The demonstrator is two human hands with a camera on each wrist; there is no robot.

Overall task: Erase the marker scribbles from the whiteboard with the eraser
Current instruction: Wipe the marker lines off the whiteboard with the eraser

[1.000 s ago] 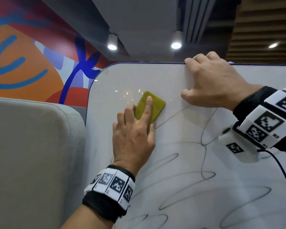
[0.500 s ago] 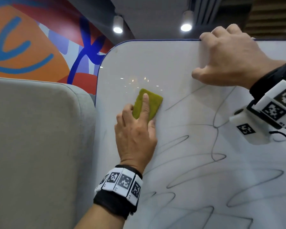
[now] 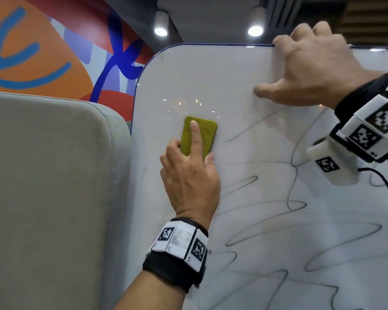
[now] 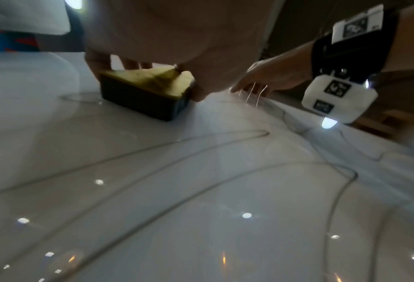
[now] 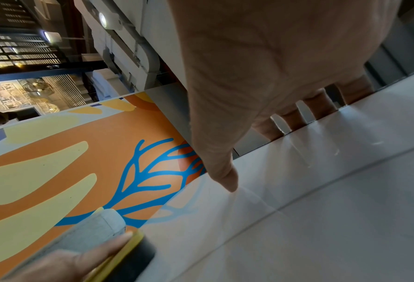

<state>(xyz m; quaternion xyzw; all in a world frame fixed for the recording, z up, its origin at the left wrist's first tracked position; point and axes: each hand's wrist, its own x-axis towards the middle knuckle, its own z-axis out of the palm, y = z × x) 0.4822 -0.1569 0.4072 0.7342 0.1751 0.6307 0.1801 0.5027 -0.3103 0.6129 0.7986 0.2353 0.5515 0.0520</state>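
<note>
**Eraser pressed to the upper left of the whiteboard, scribbles below and to the right**

Your left hand (image 3: 189,182) grips the eraser (image 3: 198,136) against the whiteboard (image 3: 211,81): the index finger lies straight along its yellow-green back, and thumb and the other fingers pinch its sides. In the left wrist view the eraser (image 4: 145,95) shows a dark underside touching the board, though the picture is blurred and your palm covers the top of the frame, so the far fingers are hard to make out. The right wrist view cuts the eraser (image 5: 128,255) off at the bottom edge, with only one fingertip on it visible.

Your right hand (image 3: 316,70) holds the top edge of the board, fingers curled over the rim and the thumb pressed on the white face. From the right wrist you see the fingers (image 5: 319,106) hooked over that edge; their tips are hidden behind the board.

The marker scribbles (image 3: 296,198) are thin grey loops filling the board below and to the right of the eraser; the nearest stroke starts just beside its right edge. They run off the bottom and right of the head view, so their full extent cannot be told. The patch above and left of the eraser carries only light reflections.

A grey padded panel (image 3: 54,175) stands just left of the board, and an orange and blue mural (image 3: 31,52) lies behind it
</note>
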